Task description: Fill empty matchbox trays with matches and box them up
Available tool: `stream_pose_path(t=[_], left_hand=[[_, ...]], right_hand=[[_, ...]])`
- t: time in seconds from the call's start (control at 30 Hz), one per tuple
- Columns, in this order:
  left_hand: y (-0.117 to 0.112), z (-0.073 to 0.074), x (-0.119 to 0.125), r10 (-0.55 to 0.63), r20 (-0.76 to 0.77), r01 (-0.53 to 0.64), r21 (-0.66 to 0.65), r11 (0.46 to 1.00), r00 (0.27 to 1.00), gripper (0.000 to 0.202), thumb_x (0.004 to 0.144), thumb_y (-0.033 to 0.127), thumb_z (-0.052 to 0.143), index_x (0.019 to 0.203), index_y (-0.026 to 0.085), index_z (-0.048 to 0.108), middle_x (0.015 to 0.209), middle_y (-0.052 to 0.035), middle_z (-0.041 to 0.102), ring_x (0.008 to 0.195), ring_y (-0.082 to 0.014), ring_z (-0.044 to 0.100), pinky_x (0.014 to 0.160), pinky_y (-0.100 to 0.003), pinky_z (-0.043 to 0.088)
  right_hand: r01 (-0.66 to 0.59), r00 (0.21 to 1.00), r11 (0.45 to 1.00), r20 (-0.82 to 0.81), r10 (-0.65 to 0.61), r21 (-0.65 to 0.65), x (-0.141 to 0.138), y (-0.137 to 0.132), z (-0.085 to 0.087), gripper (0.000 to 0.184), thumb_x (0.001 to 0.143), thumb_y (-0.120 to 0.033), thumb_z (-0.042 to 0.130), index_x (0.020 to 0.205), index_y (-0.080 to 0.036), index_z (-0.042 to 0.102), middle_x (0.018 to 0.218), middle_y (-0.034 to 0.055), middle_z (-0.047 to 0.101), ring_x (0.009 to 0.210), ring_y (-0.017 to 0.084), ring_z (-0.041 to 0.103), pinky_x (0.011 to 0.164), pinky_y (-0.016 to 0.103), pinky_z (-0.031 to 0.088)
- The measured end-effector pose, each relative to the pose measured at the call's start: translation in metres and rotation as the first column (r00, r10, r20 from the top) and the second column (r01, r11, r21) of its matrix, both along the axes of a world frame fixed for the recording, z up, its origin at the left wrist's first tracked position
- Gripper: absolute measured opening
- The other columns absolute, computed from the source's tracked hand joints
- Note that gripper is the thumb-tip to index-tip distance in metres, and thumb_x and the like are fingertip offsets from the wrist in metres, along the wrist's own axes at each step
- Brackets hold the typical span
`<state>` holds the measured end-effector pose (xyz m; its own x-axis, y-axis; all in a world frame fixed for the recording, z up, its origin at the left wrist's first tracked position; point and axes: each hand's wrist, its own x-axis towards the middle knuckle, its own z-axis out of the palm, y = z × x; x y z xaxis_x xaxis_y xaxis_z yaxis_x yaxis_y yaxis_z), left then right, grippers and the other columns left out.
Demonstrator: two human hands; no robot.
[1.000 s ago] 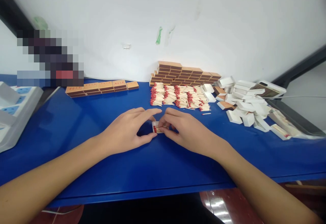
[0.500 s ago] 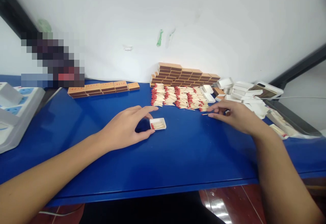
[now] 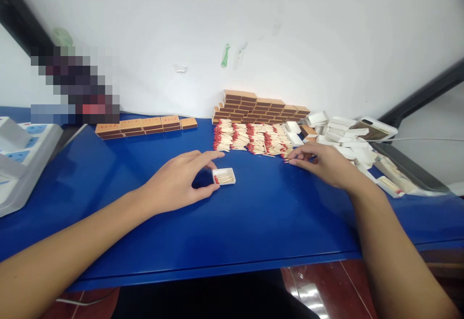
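My left hand steadies a small white matchbox tray on the blue table, thumb at its near left corner and other fingers behind its left end. Inside the tray lie several red-tipped matches. Over on the right, my right hand pinches a match between thumb and fingertips, its red head pointing left. Those fingertips are at the right end of a wide spread of loose matches. Whether more than one match is in the pinch is hard to make out.
Closed matchboxes are stacked against the wall behind the matches; another row stands at left. White empty trays heap at right near a phone and a dark tray. A power strip sits far left.
My right hand has shifted slightly left, bringing the pinched match up to the edge of the loose matches. My left hand and the tray have stayed put.
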<state>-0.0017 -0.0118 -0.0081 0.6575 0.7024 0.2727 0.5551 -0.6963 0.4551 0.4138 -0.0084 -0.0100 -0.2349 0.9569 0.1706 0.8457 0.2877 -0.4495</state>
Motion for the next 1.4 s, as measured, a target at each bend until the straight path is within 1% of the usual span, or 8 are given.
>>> stream_pose_path(t=[0.17, 0.3, 0.43, 0.63, 0.93, 1.17, 1.3, 1.4], left_hand=[[0.000, 0.000, 0.000, -0.004, -0.004, 0.004, 0.007, 1.000, 1.000, 0.058, 0.097, 0.039, 0.072, 0.151, 0.030, 0.053, 0.125, 0.0006, 0.078, 0.121, -0.0256, 0.070, 0.108, -0.046, 0.055], [0.000, 0.001, 0.001, -0.003, -0.006, 0.003, 0.006, 1.000, 1.000, 0.058, 0.097, 0.040, 0.072, 0.151, 0.029, 0.053, 0.125, 0.0001, 0.078, 0.121, -0.0263, 0.070, 0.108, -0.045, 0.055], [-0.001, 0.002, 0.001, -0.005, -0.012, 0.005, 0.005, 1.000, 1.000, 0.058, 0.098, 0.040, 0.072, 0.151, 0.028, 0.053, 0.126, 0.0004, 0.078, 0.122, -0.0264, 0.070, 0.108, -0.046, 0.055], [-0.001, 0.000, 0.000, -0.012, -0.005, 0.012, 0.007, 1.000, 1.000, 0.057, 0.098, 0.041, 0.071, 0.151, 0.029, 0.053, 0.125, -0.0001, 0.078, 0.121, -0.0268, 0.070, 0.105, -0.045, 0.056], [0.002, -0.004, 0.000, -0.021, 0.002, 0.021, 0.015, 1.000, 1.000, 0.059, 0.098, 0.044, 0.070, 0.152, 0.030, 0.053, 0.125, -0.0003, 0.078, 0.121, -0.0266, 0.070, 0.105, -0.045, 0.056], [0.002, -0.002, 0.000, -0.017, -0.002, 0.017, 0.003, 1.000, 1.000, 0.058, 0.098, 0.044, 0.069, 0.152, 0.030, 0.053, 0.125, -0.0008, 0.079, 0.121, -0.0272, 0.070, 0.106, -0.046, 0.055], [0.002, -0.002, 0.000, -0.014, -0.003, 0.014, 0.001, 1.000, 1.000, 0.058, 0.097, 0.044, 0.070, 0.151, 0.031, 0.054, 0.125, 0.0003, 0.078, 0.121, -0.0265, 0.070, 0.106, -0.046, 0.055], [0.002, -0.003, 0.001, -0.019, -0.001, 0.019, 0.007, 1.000, 1.000, 0.059, 0.097, 0.045, 0.070, 0.152, 0.031, 0.053, 0.125, -0.0003, 0.078, 0.120, -0.0269, 0.070, 0.104, -0.045, 0.056]], right_hand=[[-0.018, 1.000, 1.000, -0.008, 0.018, 0.016, 0.003, 0.002, -0.005, 0.058, 0.093, -0.079, 0.062, 0.092, -0.025, 0.081, 0.085, 0.0087, 0.074, 0.076, 0.024, 0.063, 0.068, 0.037, 0.047], [0.031, 0.999, 0.999, -0.010, -0.031, 0.017, 0.009, 0.003, -0.007, 0.063, 0.088, -0.085, 0.064, 0.098, -0.024, 0.080, 0.084, 0.0094, 0.073, 0.075, 0.025, 0.063, 0.068, 0.039, 0.049], [0.071, 0.997, 0.997, 0.011, -0.070, -0.030, 0.012, 0.002, -0.005, 0.067, 0.085, -0.089, 0.063, 0.090, -0.024, 0.076, 0.083, 0.0096, 0.070, 0.074, 0.025, 0.063, 0.069, 0.041, 0.049], [0.010, 1.000, 1.000, 0.009, -0.010, -0.009, 0.006, -0.001, -0.001, 0.062, 0.092, -0.083, 0.059, 0.089, -0.025, 0.079, 0.084, 0.0096, 0.070, 0.076, 0.025, 0.062, 0.067, 0.040, 0.046], [-0.015, 1.000, 1.000, -0.009, 0.015, 0.020, 0.004, 0.001, -0.003, 0.058, 0.093, -0.080, 0.062, 0.091, -0.025, 0.080, 0.083, 0.0079, 0.071, 0.072, 0.022, 0.059, 0.066, 0.037, 0.043], [-0.009, 1.000, 1.000, -0.001, 0.009, 0.016, 0.003, 0.000, -0.001, 0.060, 0.092, -0.082, 0.060, 0.089, -0.025, 0.081, 0.079, 0.0072, 0.069, 0.071, 0.023, 0.059, 0.066, 0.037, 0.043], [0.008, 1.000, 1.000, 0.020, -0.008, 0.010, 0.005, 0.000, -0.001, 0.058, 0.093, -0.080, 0.061, 0.092, -0.026, 0.081, 0.078, 0.0071, 0.068, 0.073, 0.024, 0.060, 0.067, 0.038, 0.043], [0.006, 1.000, 1.000, 0.022, -0.006, -0.008, 0.004, 0.002, -0.003, 0.057, 0.094, -0.078, 0.060, 0.090, -0.025, 0.079, 0.078, 0.0073, 0.067, 0.072, 0.024, 0.060, 0.067, 0.038, 0.044]])
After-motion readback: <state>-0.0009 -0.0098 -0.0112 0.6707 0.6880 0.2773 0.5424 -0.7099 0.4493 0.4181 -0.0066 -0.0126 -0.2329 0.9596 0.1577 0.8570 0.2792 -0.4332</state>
